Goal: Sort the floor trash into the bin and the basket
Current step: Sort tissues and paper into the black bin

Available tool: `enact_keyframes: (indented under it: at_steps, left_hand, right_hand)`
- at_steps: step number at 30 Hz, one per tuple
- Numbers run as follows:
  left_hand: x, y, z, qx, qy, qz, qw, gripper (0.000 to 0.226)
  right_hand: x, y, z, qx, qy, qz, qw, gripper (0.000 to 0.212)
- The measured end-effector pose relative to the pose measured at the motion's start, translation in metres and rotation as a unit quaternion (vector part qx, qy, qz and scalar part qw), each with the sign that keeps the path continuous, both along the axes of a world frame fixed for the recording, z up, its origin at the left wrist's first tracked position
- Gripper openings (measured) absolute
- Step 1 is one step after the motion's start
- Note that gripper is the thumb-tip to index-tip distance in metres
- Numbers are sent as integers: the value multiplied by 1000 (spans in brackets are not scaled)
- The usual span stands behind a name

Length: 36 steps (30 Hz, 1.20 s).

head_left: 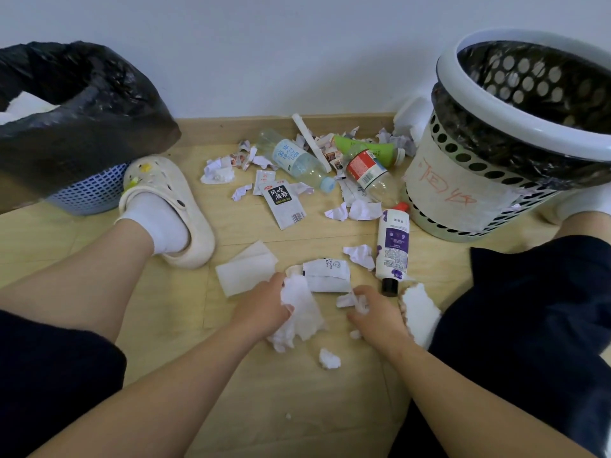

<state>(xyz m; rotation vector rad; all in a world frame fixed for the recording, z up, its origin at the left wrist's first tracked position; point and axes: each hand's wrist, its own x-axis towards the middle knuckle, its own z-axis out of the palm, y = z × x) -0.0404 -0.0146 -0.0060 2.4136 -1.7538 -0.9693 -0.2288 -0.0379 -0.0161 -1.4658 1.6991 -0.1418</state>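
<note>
Left hand: my left hand is clenched round a crumpled tissue, which trails on the floor from the grasp.
Right hand: my right hand curls its fingers onto a few paper scraps and pinches them against the floor.
Between the grips: a torn white pouch lies just beyond both hands, touching the tissue's far end.
Beside the left grip: a folded wipe lies just beyond it, to the outside.
Beside the right grip: a lotion bottle lies just beyond it, and a foam piece sits against its outer side.
Nearer than the grips: one small wad lies toward me.
Far beyond the grips: a water bottle, a red-label bottle, a green bottle, a sachet and many scraps lie by the wall.
Bin: the bin stands well to the left of the left grip, with some white paper showing inside.
Basket: the basket stands beyond and to the right of the right grip. I cannot see anything in it.
Progress: I judge this early. A little paper is binned, every bottle is on the floor, and most scraps remain.
Left to do: carry these two handfuls over, then clear the near paper and the far heap.
</note>
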Motion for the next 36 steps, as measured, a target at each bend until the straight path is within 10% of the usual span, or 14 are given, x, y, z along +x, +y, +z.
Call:
enact_keyframes:
  at_steps: [6,16,30,36]
  left_hand:
    - [-1,1,-10,-12,-38,-73,997,25]
    - [-4,-28,21,-43,135,166,976,21]
    - [5,-51,0,-66,285,328,898,23]
    - [4,-56,3,-70,320,347,879,26]
  right_hand:
    - [5,-2,0,-16,49,56,997,5]
    - [12,-33,12,-49,-85,-105,990,10]
    - [32,-82,-1,-84,177,78,978,26]
    - [35,-91,3,-32,-35,-139,989,8]
